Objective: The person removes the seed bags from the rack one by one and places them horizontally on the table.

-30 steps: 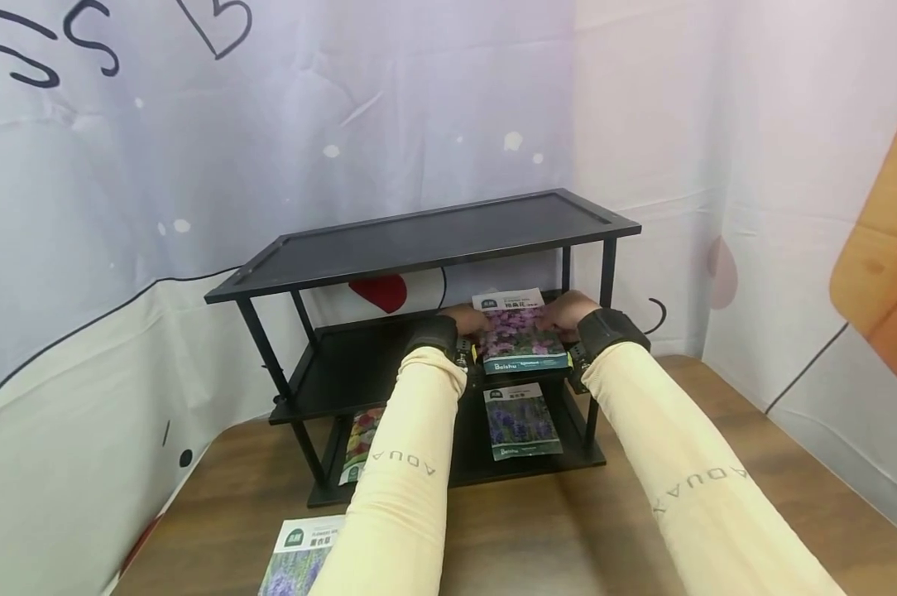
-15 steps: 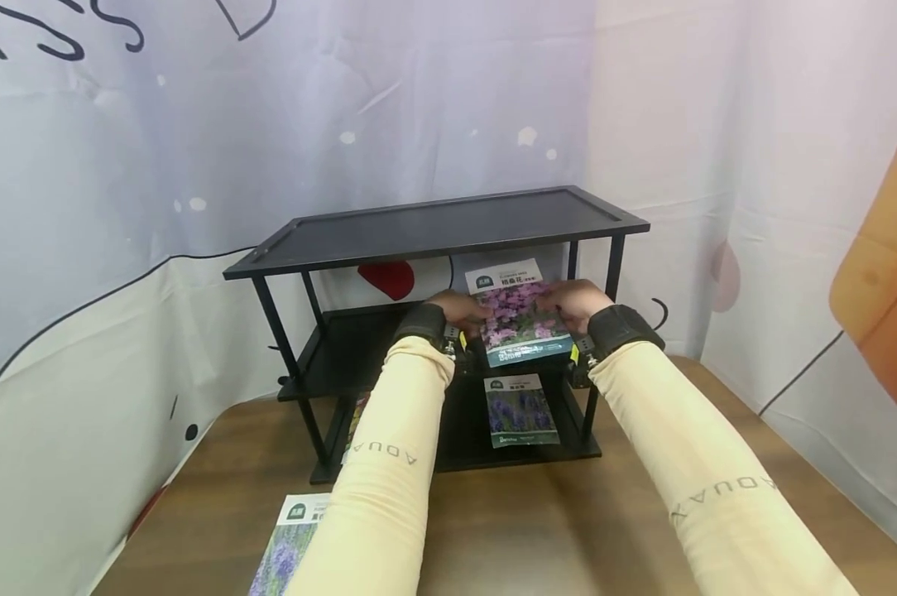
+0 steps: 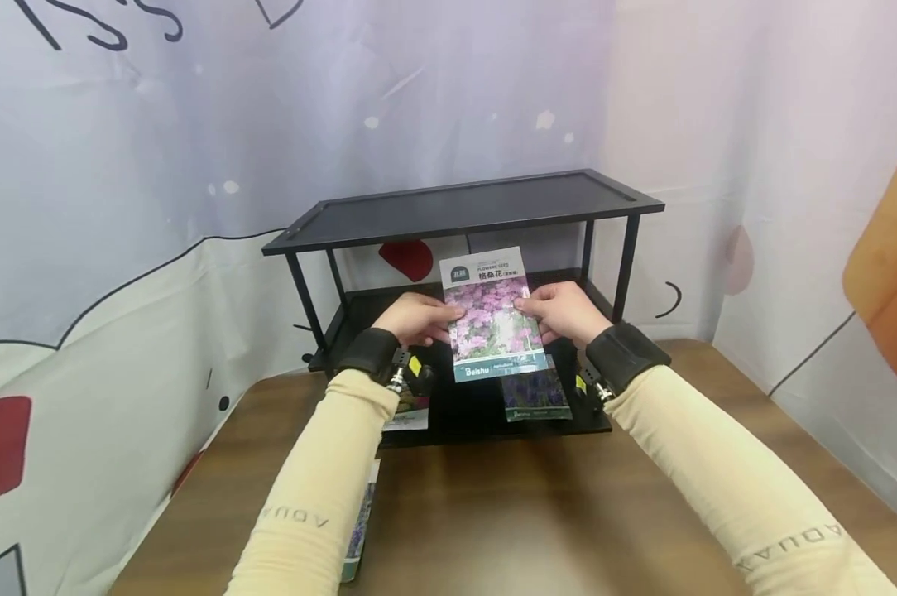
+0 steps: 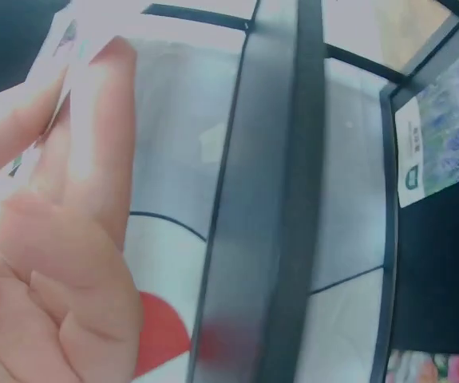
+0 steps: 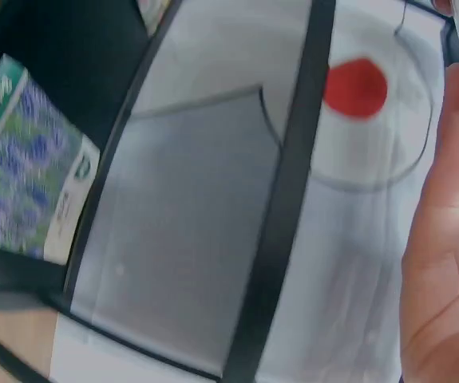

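Note:
A flower seed packet (image 3: pixel 489 331) with pink blossoms on it is held up in front of the black rack's middle shelf. My left hand (image 3: pixel 416 318) pinches its left edge, thumb on the printed face. On the opposite edge my right hand (image 3: pixel 565 311) pinches it the same way. In the left wrist view the left hand's fingers (image 4: pixel 101 144) lie behind the packet, which shows only as a bright sliver. The right wrist view has part of the right hand (image 5: pixel 449 263) at its right border.
Below, on the rack's bottom shelf, lie a purple-flower seed packet (image 3: pixel 536 399) and another packet (image 3: pixel 410 416) half hidden by the left wrist. The rack's top shelf (image 3: pixel 471 207) overhangs the hands. One more packet (image 3: pixel 359 534) lies on the wooden table (image 3: pixel 478 513) beside the left sleeve.
Both hands have drawn the pink-flower packet from the middle shelf out toward me, and it now faces me more fully. The head view has shifted, so the rack appears farther right.

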A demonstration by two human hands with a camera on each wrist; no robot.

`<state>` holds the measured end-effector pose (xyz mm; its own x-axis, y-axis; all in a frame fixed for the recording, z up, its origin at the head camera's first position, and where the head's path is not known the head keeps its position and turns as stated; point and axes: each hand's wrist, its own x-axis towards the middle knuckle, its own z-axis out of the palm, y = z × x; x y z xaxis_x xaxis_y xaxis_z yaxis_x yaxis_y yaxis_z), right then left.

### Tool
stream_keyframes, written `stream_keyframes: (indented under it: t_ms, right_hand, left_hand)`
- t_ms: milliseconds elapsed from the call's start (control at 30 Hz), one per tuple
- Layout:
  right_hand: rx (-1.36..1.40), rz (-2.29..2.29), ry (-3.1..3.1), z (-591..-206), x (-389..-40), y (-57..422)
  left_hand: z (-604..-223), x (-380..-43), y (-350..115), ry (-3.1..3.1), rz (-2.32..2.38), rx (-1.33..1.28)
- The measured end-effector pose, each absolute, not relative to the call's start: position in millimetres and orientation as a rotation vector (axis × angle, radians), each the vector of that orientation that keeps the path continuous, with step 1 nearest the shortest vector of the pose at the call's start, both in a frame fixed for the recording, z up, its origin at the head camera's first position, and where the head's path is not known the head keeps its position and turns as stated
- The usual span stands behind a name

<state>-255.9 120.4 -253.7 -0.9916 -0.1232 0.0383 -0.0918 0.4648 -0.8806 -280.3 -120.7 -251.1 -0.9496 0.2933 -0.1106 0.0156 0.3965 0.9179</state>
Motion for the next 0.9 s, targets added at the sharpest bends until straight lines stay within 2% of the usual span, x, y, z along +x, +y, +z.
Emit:
stream_keyframes:
  t_ms: [333, 633, 900]
  right_hand:
    - [-0.462, -1.573, 2.577, -276.6, -214.4, 106.6]
    - [-0.625, -1.369, 2.552, -314.8, -178.2, 100.4]
    - [-0.605, -1.194, 2.503, -346.1, -165.7, 95.5]
  left_hand:
    - [-272.2, -226.4, -155.7, 2.344, 1.631, 0.308]
    - [-314.4, -182.3, -169.4, 2.315, 1.545, 0.348]
    - [-351.2, -180.0, -172.5, 2.412, 1.304, 0.306]
